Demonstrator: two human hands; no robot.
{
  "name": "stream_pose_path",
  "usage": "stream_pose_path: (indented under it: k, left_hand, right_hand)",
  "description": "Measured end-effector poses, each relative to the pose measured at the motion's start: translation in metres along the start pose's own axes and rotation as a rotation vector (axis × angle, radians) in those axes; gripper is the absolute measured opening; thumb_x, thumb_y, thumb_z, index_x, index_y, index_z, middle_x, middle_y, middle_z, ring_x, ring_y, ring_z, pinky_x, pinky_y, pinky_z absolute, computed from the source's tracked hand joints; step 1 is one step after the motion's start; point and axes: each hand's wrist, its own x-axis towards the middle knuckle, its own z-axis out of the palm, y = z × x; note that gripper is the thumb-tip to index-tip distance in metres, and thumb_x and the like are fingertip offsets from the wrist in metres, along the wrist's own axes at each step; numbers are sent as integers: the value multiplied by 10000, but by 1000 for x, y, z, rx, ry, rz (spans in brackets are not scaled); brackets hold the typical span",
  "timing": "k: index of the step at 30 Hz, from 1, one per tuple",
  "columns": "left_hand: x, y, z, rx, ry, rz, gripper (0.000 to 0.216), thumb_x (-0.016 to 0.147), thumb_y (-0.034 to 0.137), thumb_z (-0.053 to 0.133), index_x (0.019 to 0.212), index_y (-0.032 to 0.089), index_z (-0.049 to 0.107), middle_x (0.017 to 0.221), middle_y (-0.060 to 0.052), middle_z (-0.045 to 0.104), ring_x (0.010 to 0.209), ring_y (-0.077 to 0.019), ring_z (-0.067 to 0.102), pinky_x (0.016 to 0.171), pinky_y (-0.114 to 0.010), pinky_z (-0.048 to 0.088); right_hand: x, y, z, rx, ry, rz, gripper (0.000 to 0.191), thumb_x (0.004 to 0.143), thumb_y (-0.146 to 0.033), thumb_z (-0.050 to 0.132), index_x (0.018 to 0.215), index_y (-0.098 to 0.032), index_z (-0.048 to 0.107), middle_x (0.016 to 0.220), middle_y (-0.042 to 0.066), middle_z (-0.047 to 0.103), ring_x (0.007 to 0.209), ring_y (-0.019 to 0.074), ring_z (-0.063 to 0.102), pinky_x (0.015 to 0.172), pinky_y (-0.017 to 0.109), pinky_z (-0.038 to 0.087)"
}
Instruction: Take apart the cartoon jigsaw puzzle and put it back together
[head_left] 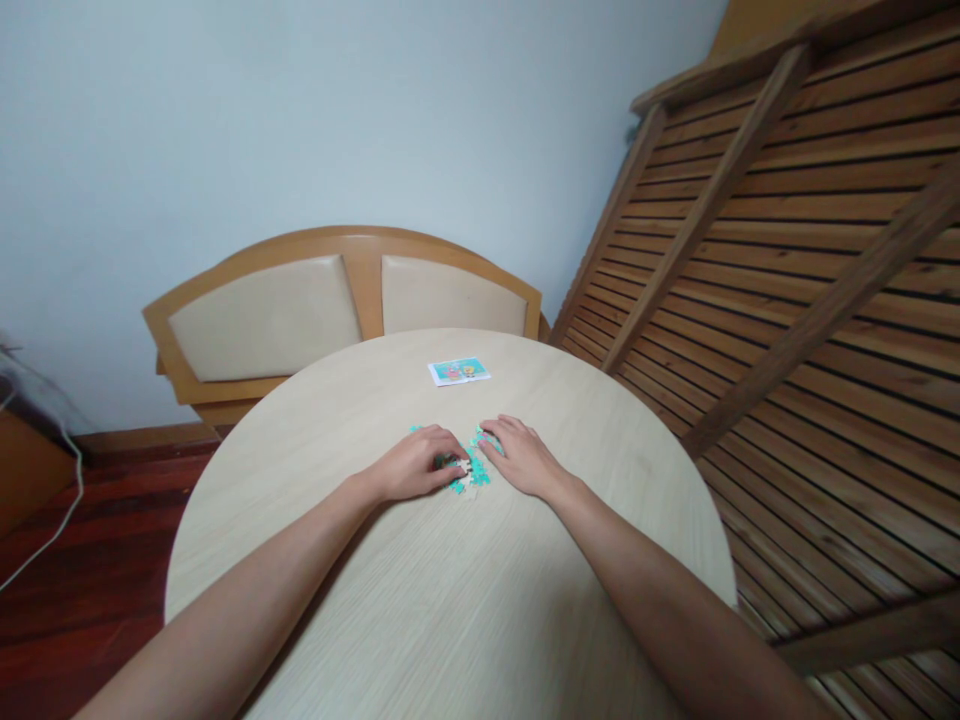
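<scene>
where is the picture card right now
In the head view, the picture card lies on the far side of the round table, beyond the jigsaw pieces.

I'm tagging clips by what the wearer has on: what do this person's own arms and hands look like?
Both the left forearm and right forearm are bare, with no sleeve in view, slim and narrowing toward the wrist. The left hand and right hand are ungloved. No watch or bracelet shows; fingernails are too small to judge.
</scene>
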Motion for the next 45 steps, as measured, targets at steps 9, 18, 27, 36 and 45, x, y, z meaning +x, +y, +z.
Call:
stream_pose_path:
  k: [9,18,27,36,45]
  left_hand:
    - [1,-6,7,-10,150,-221,246,937,401,595,1060,210,691,997,-57,725,925,-198,653,847,-303,491]
    - [-4,-27,0,249,265,-346,182,940,291,562,936,212,726,974,-61,720,921,-221,645,828,-327,499]
    - [-3,-37,6,316,204,-335,209,941,273,574,993,236,773,983,-70,712,923,-230,627,844,-346,500]
    - [-2,-34,12,283,184,-318,330,1007,313,448,1120,202,737,1055,-102,690,993,-244,601,925,-383,475]
    - [-6,-9,-10,113,-25,-4,228,936,339,584,1067,221,729,1015,-86,692,1000,-218,615,948,-343,449]
  right_hand:
    - [1,-2,-5,44,74,-129,283,983,-350,521,1193,-232,669,1287,94,632,1263,236,502,1065,438,395]
    - [-4,-21,-6,92,22,-277,229,943,-378,601,1108,-274,722,1190,62,665,1205,231,529,1053,423,396]
    - [-4,-20,-7,116,-16,-275,200,913,-377,641,1056,-264,724,1136,40,694,1221,243,518,1065,426,383]
    - [-5,-20,-7,139,-21,-297,227,911,-345,635,1110,-256,699,1123,45,697,1225,241,518,1076,423,378]
    - [-5,-18,-5,172,0,-315,115,894,-321,659,967,-238,694,1081,48,681,1149,226,546,1020,404,413]
